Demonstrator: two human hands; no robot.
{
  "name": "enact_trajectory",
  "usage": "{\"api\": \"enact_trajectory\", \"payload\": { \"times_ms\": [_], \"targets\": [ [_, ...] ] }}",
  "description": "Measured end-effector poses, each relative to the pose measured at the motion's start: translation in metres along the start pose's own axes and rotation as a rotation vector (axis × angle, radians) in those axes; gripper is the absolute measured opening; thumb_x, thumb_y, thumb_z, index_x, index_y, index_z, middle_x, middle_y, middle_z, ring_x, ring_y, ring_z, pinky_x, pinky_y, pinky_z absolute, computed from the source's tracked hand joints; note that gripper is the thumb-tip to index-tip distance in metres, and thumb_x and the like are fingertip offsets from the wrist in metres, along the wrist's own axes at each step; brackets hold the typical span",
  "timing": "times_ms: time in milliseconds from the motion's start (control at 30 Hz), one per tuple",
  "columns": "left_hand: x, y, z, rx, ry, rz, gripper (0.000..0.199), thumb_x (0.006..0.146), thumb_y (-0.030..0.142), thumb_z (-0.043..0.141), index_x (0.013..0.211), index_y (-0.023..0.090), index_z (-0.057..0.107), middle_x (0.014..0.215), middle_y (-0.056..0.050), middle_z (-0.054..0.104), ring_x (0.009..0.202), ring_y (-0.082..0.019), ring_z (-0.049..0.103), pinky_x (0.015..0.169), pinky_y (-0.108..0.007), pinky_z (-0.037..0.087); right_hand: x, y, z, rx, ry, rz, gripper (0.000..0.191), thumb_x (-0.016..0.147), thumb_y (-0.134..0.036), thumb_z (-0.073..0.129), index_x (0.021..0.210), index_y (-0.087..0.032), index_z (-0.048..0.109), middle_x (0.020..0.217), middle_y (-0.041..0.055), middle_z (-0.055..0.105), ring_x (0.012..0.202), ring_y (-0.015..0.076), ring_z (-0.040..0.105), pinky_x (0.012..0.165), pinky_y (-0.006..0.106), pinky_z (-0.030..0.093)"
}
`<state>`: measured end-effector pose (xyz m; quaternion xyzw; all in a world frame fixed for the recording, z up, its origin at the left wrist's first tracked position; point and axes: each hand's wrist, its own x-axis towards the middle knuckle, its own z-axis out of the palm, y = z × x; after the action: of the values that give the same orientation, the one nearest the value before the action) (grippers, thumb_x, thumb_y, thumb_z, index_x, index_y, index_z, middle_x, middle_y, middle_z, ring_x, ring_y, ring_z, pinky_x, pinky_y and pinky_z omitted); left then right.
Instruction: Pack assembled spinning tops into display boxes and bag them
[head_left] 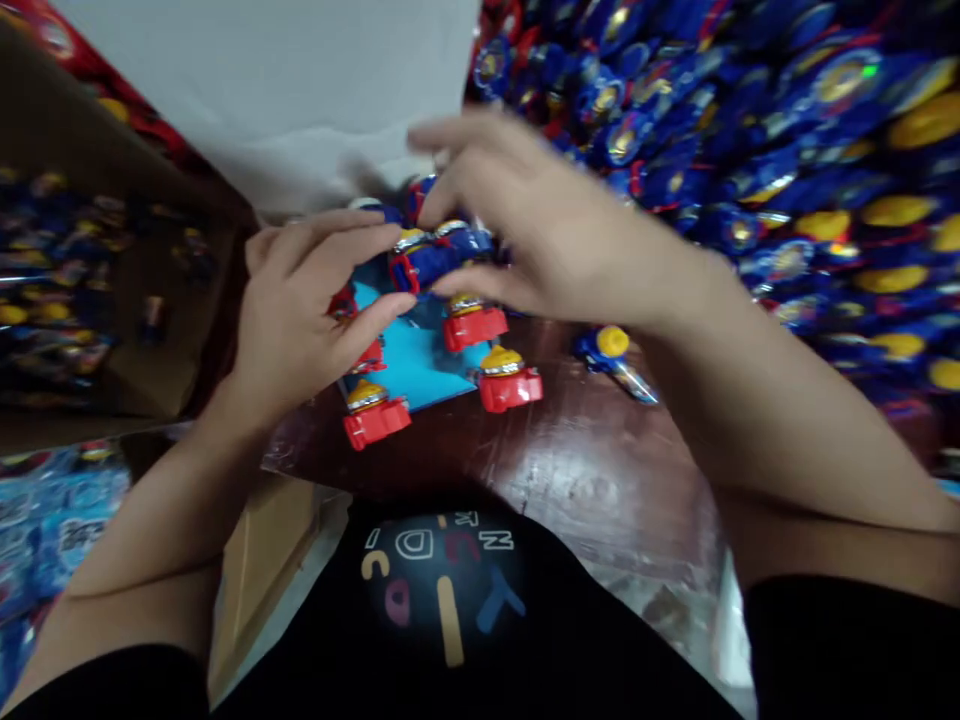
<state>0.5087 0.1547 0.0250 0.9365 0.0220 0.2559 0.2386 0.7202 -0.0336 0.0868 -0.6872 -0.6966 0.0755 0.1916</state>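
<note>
A small blue plastic toy (pixel 427 265) with red edging and a yellow and silver top is between my two hands. The thumb and index fingertip of my left hand (pixel 292 300) close around its left end. My right hand (pixel 532 220), partly blurred, curls its thumb and fingers around the right side of the blue toy. Below lies a bright blue card or box (pixel 420 365). Around its edges stand several red toy pieces with yellow tops, such as one red piece (pixel 510 385) at the right and another red piece (pixel 376 420) in front.
One loose blue toy (pixel 611 350) with a yellow disc lies on the dark shiny table (pixel 570 450). A large heap of blue and yellow toys (pixel 750 190) fills the right. At the left stands a cardboard box (pixel 202 330) holding small pieces. Blue printed packets (pixel 60 530) lie lower left.
</note>
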Motion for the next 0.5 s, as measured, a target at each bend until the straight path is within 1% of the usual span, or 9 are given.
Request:
{"api": "enact_trajectory", "payload": {
  "times_ms": [67,133,167,233,333,400,433,467,500],
  "targets": [
    [0.001,-0.009,0.007,-0.05,-0.025,0.013,0.041,0.105,0.046,0.073,0.146,0.045,0.071,0.148,0.006,0.074,0.132,-0.04,0.07,0.117,-0.066,0.045,-0.038,0.01,-0.021,-0.079,0.157,0.15,0.036,0.112,-0.047,0.06,0.138,-0.021,0.062,0.16,0.015,0.058,0.149,0.0284,0.056,0.111,0.039,0.056],
    [0.002,-0.014,0.013,-0.042,-0.032,-0.002,0.038,0.105,0.041,0.072,0.143,0.044,0.073,0.144,0.006,0.076,0.128,-0.039,0.071,0.117,-0.066,0.043,-0.088,0.025,-0.02,-0.195,0.175,0.347,0.04,0.113,-0.051,0.059,0.14,-0.022,0.063,0.143,0.0167,0.069,0.128,0.0252,0.069,0.096,0.033,0.059],
    [0.004,-0.014,0.015,-0.026,-0.017,-0.009,0.037,0.105,0.039,0.072,0.142,0.042,0.073,0.143,0.006,0.077,0.128,-0.039,0.071,0.117,-0.066,0.042,-0.115,0.034,-0.01,-0.269,0.12,0.416,0.041,0.113,-0.052,0.058,0.14,-0.022,0.063,0.133,0.0162,0.073,0.112,0.023,0.073,0.088,0.031,0.059],
    [0.008,-0.011,0.016,0.003,0.016,-0.01,0.038,0.102,0.039,0.075,0.139,0.039,0.073,0.143,0.004,0.077,0.129,-0.039,0.069,0.117,-0.066,0.042,-0.161,0.052,0.026,-0.452,0.006,0.444,0.045,0.111,-0.059,0.057,0.134,-0.021,0.067,0.111,0.0131,0.075,0.086,0.021,0.072,0.07,0.03,0.056],
    [0.014,-0.005,0.015,-0.016,-0.003,0.022,0.045,0.098,0.044,0.078,0.142,0.04,0.07,0.143,0.001,0.076,0.127,-0.039,0.068,0.113,-0.065,0.048,-0.202,0.067,0.081,-0.479,0.031,0.395,0.046,0.11,-0.063,0.053,0.125,-0.024,0.072,0.093,0.0066,0.072,0.063,0.0167,0.061,0.055,0.029,0.046],
    [0.013,-0.003,0.012,-0.024,-0.056,0.036,0.043,0.1,0.046,0.075,0.143,0.041,0.069,0.137,0.0,0.077,0.123,-0.037,0.068,0.113,-0.065,0.049,-0.212,0.07,0.092,-0.417,0.066,0.358,0.039,0.11,-0.058,0.053,0.134,-0.031,0.07,0.092,0.0044,0.071,0.06,0.0164,0.059,0.055,0.031,0.047],
    [0.01,-0.003,0.01,-0.015,-0.078,0.029,0.04,0.102,0.046,0.072,0.142,0.041,0.071,0.134,-0.001,0.078,0.122,-0.036,0.069,0.114,-0.065,0.049,-0.215,0.072,0.087,-0.373,0.065,0.361,0.041,0.11,-0.055,0.055,0.145,-0.036,0.064,0.095,0.0055,0.071,0.065,0.0192,0.063,0.059,0.034,0.051],
    [0.007,-0.003,0.009,0.006,-0.092,0.011,0.037,0.103,0.046,0.071,0.139,0.04,0.072,0.132,-0.003,0.078,0.122,-0.036,0.069,0.116,-0.065,0.048,-0.216,0.074,0.075,-0.32,0.052,0.347,0.051,0.109,-0.053,0.056,0.159,-0.042,0.054,0.101,0.0082,0.072,0.075,0.0243,0.068,0.064,0.038,0.054],
    [0.003,-0.004,0.008,0.036,-0.094,-0.015,0.033,0.104,0.045,0.07,0.136,0.039,0.074,0.132,-0.004,0.078,0.124,-0.036,0.069,0.118,-0.066,0.046,-0.216,0.078,0.058,-0.264,0.029,0.308,0.066,0.108,-0.054,0.056,0.171,-0.047,0.038,0.109,0.0118,0.072,0.089,0.0307,0.071,0.07,0.044,0.056]
  ]
}}
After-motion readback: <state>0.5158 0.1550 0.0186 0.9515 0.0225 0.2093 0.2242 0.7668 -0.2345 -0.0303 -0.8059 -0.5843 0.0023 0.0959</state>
